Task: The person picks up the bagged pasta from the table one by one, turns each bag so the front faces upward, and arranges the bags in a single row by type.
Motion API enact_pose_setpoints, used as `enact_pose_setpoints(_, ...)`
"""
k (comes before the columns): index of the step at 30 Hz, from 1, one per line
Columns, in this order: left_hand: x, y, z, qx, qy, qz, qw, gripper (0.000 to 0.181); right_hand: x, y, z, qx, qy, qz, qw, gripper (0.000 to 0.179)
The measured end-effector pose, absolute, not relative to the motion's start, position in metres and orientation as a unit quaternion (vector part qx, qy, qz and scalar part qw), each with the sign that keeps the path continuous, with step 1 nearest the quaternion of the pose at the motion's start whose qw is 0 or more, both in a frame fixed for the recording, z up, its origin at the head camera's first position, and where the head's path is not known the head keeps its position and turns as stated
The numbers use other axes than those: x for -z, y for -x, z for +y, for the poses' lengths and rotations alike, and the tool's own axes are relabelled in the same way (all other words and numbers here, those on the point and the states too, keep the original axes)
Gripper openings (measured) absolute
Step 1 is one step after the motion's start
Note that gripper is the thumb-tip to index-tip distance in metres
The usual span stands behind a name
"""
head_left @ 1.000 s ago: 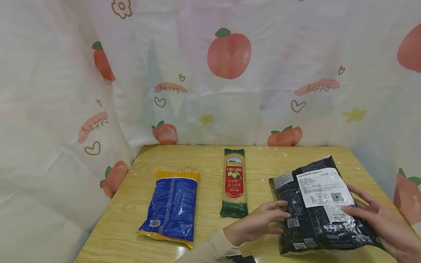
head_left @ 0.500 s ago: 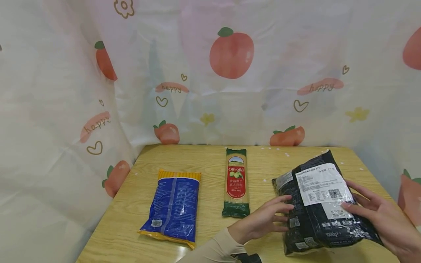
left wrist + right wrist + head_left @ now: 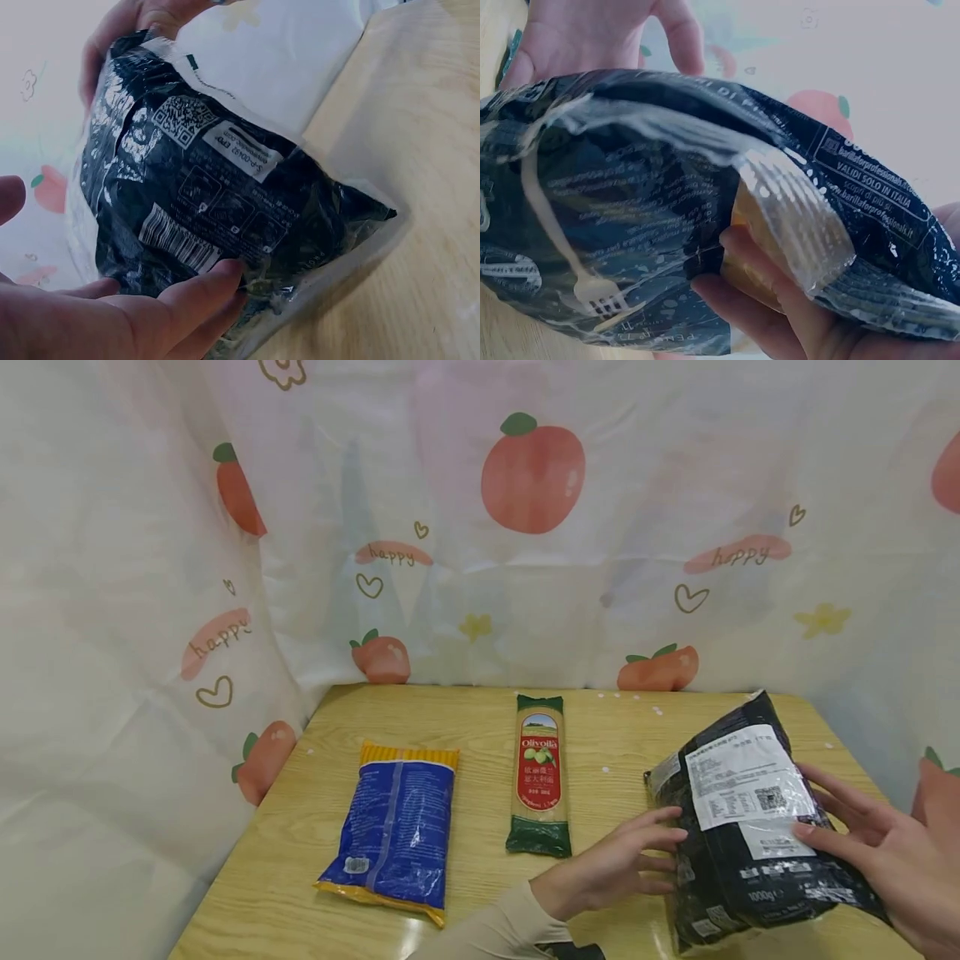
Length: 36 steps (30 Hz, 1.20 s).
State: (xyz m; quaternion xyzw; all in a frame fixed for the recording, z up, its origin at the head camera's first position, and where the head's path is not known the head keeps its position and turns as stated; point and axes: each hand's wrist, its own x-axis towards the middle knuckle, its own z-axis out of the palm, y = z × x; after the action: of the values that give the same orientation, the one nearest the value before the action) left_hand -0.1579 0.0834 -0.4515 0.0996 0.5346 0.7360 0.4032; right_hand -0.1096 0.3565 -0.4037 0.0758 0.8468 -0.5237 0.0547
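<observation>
On the right side of the head view, a black pasta bag (image 3: 716, 877) with a white label is held tilted over the table. My right hand (image 3: 881, 852) grips it at its right edge, thumb on the label side. In the right wrist view the fingers (image 3: 761, 304) of that hand curl under the crimped end, and a fork is printed on the bag (image 3: 637, 217). My left hand (image 3: 611, 864) has its fingers extended against the bag's left side. The left wrist view shows those fingertips (image 3: 217, 281) by the barcode.
A blue and yellow bag (image 3: 397, 831) lies on the wooden table (image 3: 480, 893) at the left. Between it and the hands lies a slim green and red spaghetti pack (image 3: 538, 777). A fruit-print curtain (image 3: 570, 593) encloses the back and sides.
The black pasta bag has shifted slightly right in the head view and tips up a bit more at its far end. Both hands move along with it. The other two packs stay put.
</observation>
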Motion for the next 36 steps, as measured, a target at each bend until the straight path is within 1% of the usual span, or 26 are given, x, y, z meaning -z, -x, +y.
enact_pose_setpoints(3, 0.451, 0.155, 0.090, -0.740, -0.101, 0.524, 0.410, 0.051, 0.405, 0.105, 0.356, 0.507, -0.061, 0.859, 0.023, 0.074)
enact_pose_setpoints(14, 0.455, 0.154, 0.104, -0.768, -0.103, 0.465, 0.428, 0.056, 0.378, 0.100, 0.328, 0.449, -0.056, 0.892, -0.017, 0.079)
enact_pose_setpoints(18, 0.457, 0.153, 0.107, -0.773, -0.106, 0.452, 0.432, 0.059, 0.373, 0.101, 0.323, 0.449, -0.050, 0.892, 0.000, 0.077)
enact_pose_setpoints(21, 0.459, 0.154, 0.106, -0.770, -0.112, 0.454, 0.433, 0.059, 0.369, 0.104, 0.319, 0.456, -0.044, 0.889, 0.027, 0.076)
enact_pose_setpoints(23, 0.460, 0.155, 0.103, -0.766, -0.115, 0.459, 0.435, 0.058, 0.369, 0.105, 0.316, 0.459, -0.036, 0.887, 0.032, 0.076)
enact_pose_setpoints(28, 0.459, 0.158, 0.096, -0.753, -0.114, 0.485, 0.430, 0.057, 0.371, 0.105, 0.305, 0.454, -0.019, 0.890, 0.017, 0.075)
enact_pose_setpoints(36, 0.450, 0.158, 0.084, -0.741, -0.094, 0.520, 0.414, 0.052, 0.373, 0.108, 0.290, 0.485, 0.010, 0.874, 0.031, 0.072)
